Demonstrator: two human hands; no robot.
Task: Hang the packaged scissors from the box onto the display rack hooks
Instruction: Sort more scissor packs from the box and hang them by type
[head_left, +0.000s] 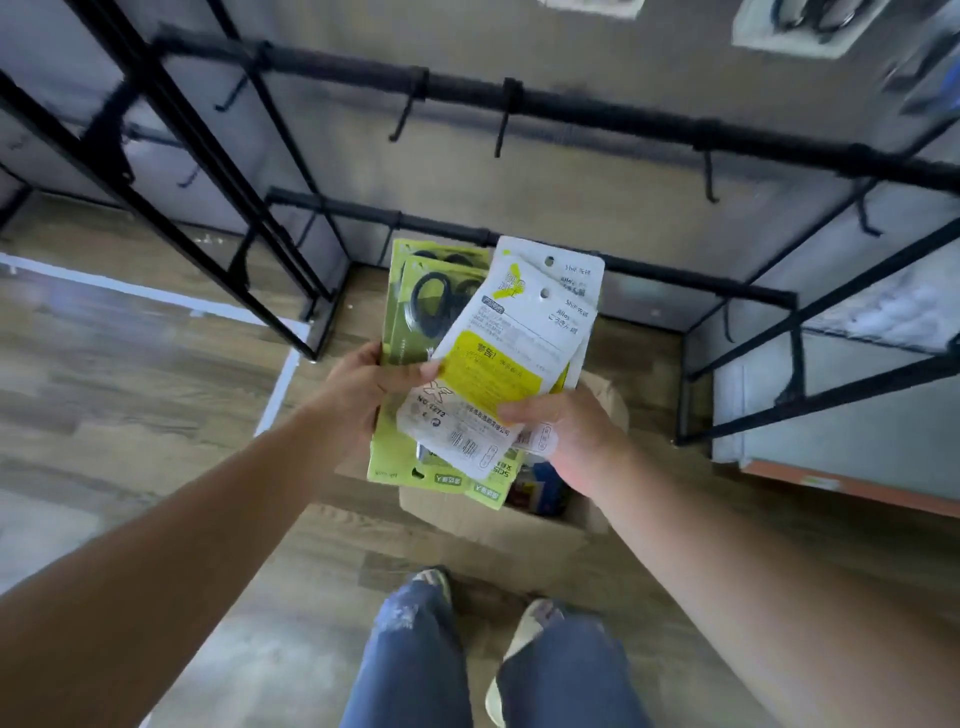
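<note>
The packaged scissors (467, 353) form a fanned bundle of several flat packs held in the air above the open cardboard box (519, 535). Two packs show their green fronts, with black scissor handles visible through the wrap. Two more packs lie across them, tilted to the right, with white and yellow printed backs facing up. Each white pack has a round hang hole near its top edge.

The left hand (369, 384) grips the green packs at their left edge, thumb laid across the front and touching the uppermost white pack. The right hand (566, 431) pinches the lower right part of the white packs, thumb on top and fingers curled beneath. Both forearms are bare.

The box stands on the wooden floor (130, 389) directly below the bundle, flaps open. Dark items lie inside it; their type cannot be determined.

The display rack (571, 109) rises beyond the box. It is a black metal frame with horizontal bars. Several black hooks (501, 124) project from the upper bar and carry nothing. The lower bar passes just behind the top of the bundle. Hanging packs (795, 23) appear blurred at the top right of the view.

The person's legs in blue jeans (415, 670) and light shoes stand at the near side of the box.
</note>
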